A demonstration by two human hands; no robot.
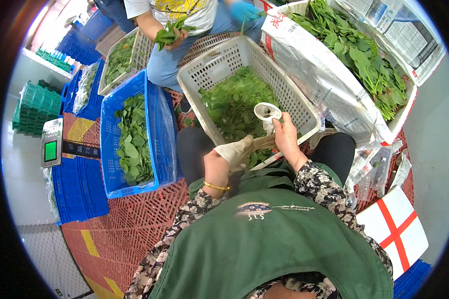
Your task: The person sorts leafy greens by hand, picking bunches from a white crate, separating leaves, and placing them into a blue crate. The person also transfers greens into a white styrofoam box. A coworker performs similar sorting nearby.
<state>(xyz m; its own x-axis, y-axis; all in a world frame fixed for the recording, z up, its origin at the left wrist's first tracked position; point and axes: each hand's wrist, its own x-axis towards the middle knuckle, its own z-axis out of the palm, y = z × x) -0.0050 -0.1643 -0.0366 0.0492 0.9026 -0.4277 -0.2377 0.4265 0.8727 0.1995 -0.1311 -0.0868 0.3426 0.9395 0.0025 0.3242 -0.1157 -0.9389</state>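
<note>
Between my hands, over the near edge of a white perforated crate [314, 121] of leafy greens [235, 97], a stained off-white cloth glove [239, 149] is stretched. My left hand [216, 170], with a gold-coloured bracelet at the wrist, is closed on its pale end. My right hand [285, 138] pinches its brownish part and also a second off-white piece, seemingly a glove with its round cuff opening [267, 111] facing up. Some fingers of both hands are hidden by the fabric.
A blue crate of leaves [133, 145] stands at left, beside a scale with a green display [51, 144]. A newspaper-lined box of greens [359, 63] is at right, above plastic bottles [378, 173]. Opposite sits a person holding leaves [170, 35], a blue glove [245, 11] on one hand.
</note>
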